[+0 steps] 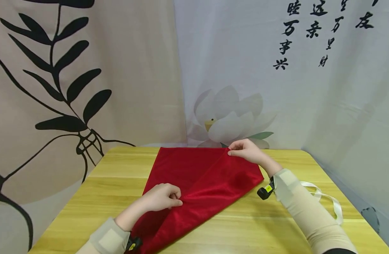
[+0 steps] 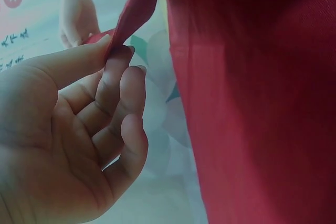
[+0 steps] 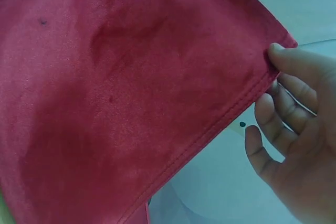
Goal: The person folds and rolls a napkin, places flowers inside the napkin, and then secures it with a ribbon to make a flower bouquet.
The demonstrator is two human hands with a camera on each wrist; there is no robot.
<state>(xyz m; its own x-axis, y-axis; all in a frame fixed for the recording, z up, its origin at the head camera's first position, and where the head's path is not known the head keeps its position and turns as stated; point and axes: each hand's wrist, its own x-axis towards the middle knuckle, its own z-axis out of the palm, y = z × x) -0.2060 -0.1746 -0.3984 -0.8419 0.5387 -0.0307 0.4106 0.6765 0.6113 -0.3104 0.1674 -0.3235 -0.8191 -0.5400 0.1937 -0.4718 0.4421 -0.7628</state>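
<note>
A satiny red cloth [image 1: 213, 183] spreads across the middle of the table, with a diagonal fold running over it. At its near left, my left hand [image 1: 159, 198] pinches the cloth between thumb and index finger. In the left wrist view the other fingers of the left hand [image 2: 89, 114] curl loosely below the pinched strip. My right hand [image 1: 245, 151] holds a far corner of the cloth, raised by the table's back edge. Thumb and fingers of the right hand [image 3: 299, 93] pinch that corner in the right wrist view, where a stitched hem shows along the cloth's [image 3: 157, 77] edge.
Under the cloth is a light wooden table [image 1: 118, 183]. A white strap [image 1: 335, 208] loops beside my right forearm. Hanging fabric [image 1: 143, 70] with plant drawings, a lotus and black characters stands behind the table's back edge. Small black cameras [image 1: 265, 192] sit at both wrists.
</note>
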